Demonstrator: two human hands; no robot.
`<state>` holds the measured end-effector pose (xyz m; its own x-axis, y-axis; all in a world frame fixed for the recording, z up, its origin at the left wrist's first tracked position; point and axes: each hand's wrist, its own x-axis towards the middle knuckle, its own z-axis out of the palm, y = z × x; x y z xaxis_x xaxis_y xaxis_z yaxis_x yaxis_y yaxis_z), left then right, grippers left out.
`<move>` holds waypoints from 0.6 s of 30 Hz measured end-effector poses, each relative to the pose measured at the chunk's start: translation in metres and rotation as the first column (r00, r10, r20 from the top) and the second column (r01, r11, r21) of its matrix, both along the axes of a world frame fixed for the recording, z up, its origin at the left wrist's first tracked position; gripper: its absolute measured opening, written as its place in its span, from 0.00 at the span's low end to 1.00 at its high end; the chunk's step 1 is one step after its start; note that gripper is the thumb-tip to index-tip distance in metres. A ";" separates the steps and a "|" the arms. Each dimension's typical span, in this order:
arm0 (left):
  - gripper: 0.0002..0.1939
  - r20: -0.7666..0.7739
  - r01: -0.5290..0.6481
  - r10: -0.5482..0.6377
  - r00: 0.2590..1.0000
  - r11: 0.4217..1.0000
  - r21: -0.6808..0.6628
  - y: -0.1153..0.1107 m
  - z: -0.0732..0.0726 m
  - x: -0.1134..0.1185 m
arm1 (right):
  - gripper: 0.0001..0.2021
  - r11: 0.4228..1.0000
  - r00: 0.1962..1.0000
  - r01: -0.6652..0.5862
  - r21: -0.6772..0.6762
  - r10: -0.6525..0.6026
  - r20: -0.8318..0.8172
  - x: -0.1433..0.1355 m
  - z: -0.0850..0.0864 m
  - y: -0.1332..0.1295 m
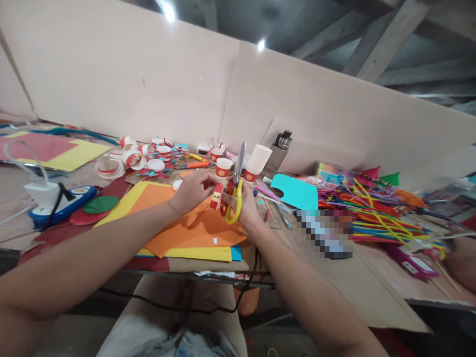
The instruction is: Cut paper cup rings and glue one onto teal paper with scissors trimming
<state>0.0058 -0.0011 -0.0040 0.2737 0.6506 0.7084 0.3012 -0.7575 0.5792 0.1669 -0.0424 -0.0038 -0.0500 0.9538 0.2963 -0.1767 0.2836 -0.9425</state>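
Observation:
My right hand (246, 203) grips scissors (238, 166) with yellow and red handles, blades pointing up. Its fingertips also meet a small red and cream piece (216, 197) with dark marks, between my two hands. The fingers of my left hand (195, 191) are pinched together at the upper left edge of that piece, partly covering their contact. Below both hands lie orange sheets (174, 237) over yellow paper (208, 253), with a tiny white scrap (214, 241) on top. A red and white paper cup (223, 168) stands just beyond my fingers.
More stacked cups (258, 162) and a grey bottle (279, 151) stand behind. Cut cups (134, 158) lie at the back left, near a blue power strip (61, 206). At right are turquoise card (297, 191), colourful pipe cleaners (383, 213) and part of another person's arm (463, 260).

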 end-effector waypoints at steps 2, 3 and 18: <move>0.05 0.019 0.063 -0.062 0.998 0.993 -0.096 0.001 0.000 0.000 | 0.24 0.998 0.999 0.043 0.040 -0.044 0.015 0.000 0.002 -0.001; 0.04 0.036 0.089 -0.085 0.996 0.987 -0.135 0.001 0.000 0.000 | 0.25 0.996 0.997 0.064 0.063 -0.066 0.027 -0.001 0.002 -0.001; 0.04 0.098 0.167 -0.224 0.970 0.899 0.405 -0.001 0.002 -0.004 | 0.26 0.986 0.997 0.073 0.151 -0.073 -0.007 -0.009 -0.002 0.005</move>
